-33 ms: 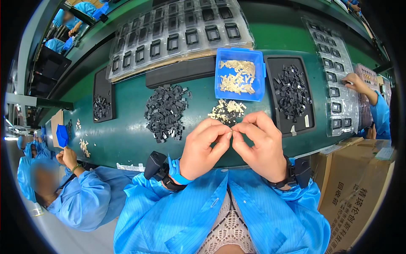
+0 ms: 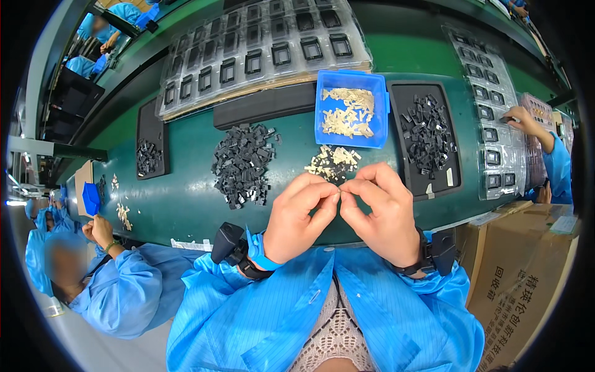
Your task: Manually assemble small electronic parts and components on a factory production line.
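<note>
Thumb and forefinger of my left hand are pinched together, and their tips meet those of my right hand, which is pinched too. Whatever is between the fingertips is too small and covered to make out. Just beyond them lies a small pile of cream-coloured pieces, mixed with some dark ones. Behind that pile stands a blue bin holding many similar cream pieces. A heap of small black parts lies on the green table to the left of my hands.
A black tray of black parts sits at right, a narrower dark tray at left. Clear plastic trays with black frames stand at the back. Co-workers' hands work at left and at far right, near a cardboard box.
</note>
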Tool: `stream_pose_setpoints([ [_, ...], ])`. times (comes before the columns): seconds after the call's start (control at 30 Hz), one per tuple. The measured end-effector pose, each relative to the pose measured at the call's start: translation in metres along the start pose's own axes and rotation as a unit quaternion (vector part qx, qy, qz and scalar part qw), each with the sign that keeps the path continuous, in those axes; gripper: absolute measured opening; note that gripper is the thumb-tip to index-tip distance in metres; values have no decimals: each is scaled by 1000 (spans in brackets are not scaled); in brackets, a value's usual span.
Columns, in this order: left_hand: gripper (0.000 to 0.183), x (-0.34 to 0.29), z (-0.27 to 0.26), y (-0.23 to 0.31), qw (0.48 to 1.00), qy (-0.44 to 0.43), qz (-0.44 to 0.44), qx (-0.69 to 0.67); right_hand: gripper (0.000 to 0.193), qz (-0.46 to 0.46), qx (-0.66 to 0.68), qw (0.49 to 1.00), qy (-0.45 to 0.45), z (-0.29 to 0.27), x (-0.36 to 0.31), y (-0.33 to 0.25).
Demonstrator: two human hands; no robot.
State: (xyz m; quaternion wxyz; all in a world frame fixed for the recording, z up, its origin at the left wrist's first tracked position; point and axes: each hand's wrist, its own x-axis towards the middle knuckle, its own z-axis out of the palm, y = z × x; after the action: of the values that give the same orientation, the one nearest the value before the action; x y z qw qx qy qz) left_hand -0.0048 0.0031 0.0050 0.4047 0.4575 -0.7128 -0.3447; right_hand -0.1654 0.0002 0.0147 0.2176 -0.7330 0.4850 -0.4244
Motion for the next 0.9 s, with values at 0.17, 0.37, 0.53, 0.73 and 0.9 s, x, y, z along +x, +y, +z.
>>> stream_pose_setpoints([
  [0.17,8,1,0,0,999,7,27,31,14,-23,-46,999,13,4,1,-1],
  [0.37,9,0,-1,1,1000,16,8,14,13,0,-1,1000,-2,2,2,-1],
  [0.53,13,1,-4,1,1000,-5,13,27,14,-11,-1,1000,0,2,4,0],
  [0.73,15,1,-3,-4,994,-15,68,81,13,-26,-31,999,7,3,5,0],
  [0.9,9,1,-6,-1,999,-12,-43,-22,10,14,-44,999,25,4,9,6],
])
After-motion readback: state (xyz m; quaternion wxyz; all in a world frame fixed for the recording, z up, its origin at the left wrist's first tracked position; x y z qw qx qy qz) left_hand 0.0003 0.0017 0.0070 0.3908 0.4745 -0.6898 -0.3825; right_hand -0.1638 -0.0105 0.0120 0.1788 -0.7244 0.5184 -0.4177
